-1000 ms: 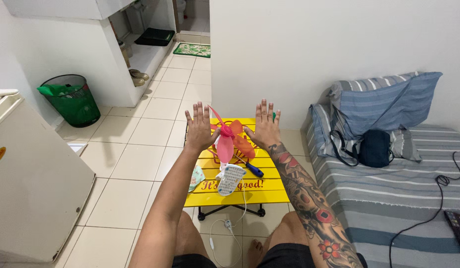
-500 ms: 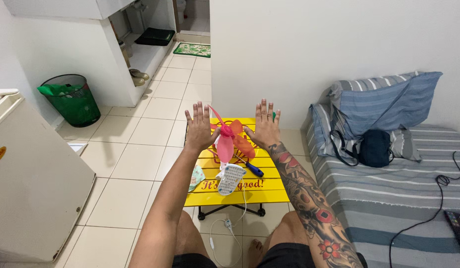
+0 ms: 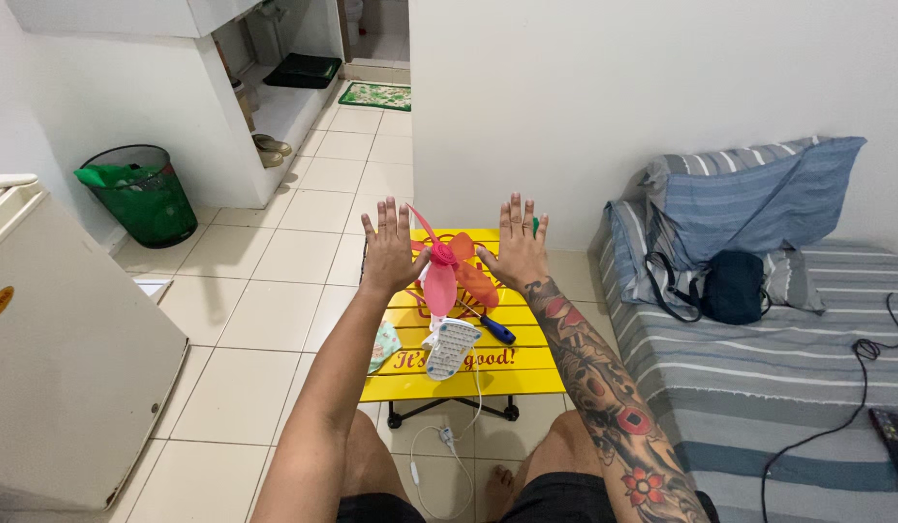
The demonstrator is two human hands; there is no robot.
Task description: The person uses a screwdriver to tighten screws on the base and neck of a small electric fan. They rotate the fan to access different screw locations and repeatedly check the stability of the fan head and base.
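Pink fan (image 3: 439,276): stands on the small yellow table (image 3: 526,363), near its centre, blades bare and pointing up and down. Its white grille (image 3: 450,348) lies detached at the fan's 6 o'clock, flat on the table top. A screwdriver (image 3: 492,327) with blue handle lies at the fan's 4 o'clock, just beside the grille. A white cable (image 3: 449,441) hangs from the table's front edge toward the floor.

Left hand (image 3: 389,250): raised at the fan's 9 o'clock, palm away, fingers spread, holding nothing. Right hand (image 3: 517,250): raised at the fan's 3 o'clock, fingers likewise spread, empty; forearm tattooed. Whether either thumb touches the blades cannot be told.

Surroundings: striped mattress (image 3: 759,387) at the table's 3 o'clock, bearing a dark bag (image 3: 732,286) and striped pillow (image 3: 759,194). Green waste bin (image 3: 144,194) at 10 o'clock, well apart. White cabinet (image 3: 61,358) at 9 o'clock.
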